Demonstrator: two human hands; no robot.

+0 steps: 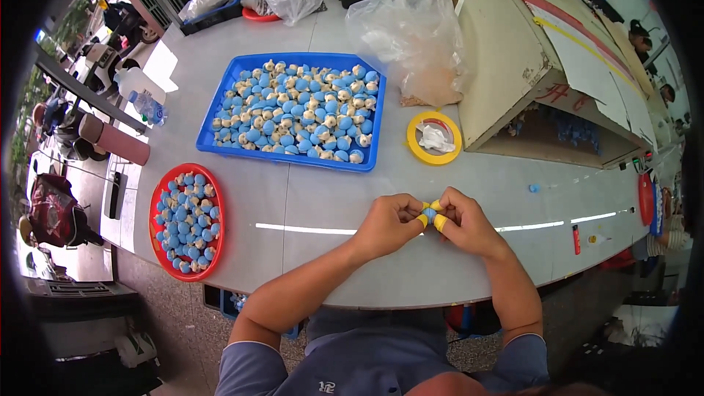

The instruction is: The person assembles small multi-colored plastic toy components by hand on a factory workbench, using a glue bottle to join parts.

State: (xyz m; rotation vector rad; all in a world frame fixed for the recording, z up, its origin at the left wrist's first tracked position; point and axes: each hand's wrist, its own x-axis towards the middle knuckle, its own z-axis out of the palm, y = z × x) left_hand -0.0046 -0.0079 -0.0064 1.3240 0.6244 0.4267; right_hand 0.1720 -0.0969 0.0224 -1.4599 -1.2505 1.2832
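My left hand and my right hand meet above the table, their thumbs and fingertips wrapped in yellow. Pinched between them is a small light-blue piece, mostly covered by the fingers, so its full shape is hidden. Beyond the hands a blue tray holds many small round figures in blue and cream. At the left, a red round tray carries more of the same. A loose blue piece lies on the table right of my right hand.
A yellow tape roll with white crumpled material inside lies beyond my hands. Right of it stands a large cream open-fronted box. Plastic bags sit at the back. A pink tumbler, a bottle and a red lighter-like object flank the workspace.
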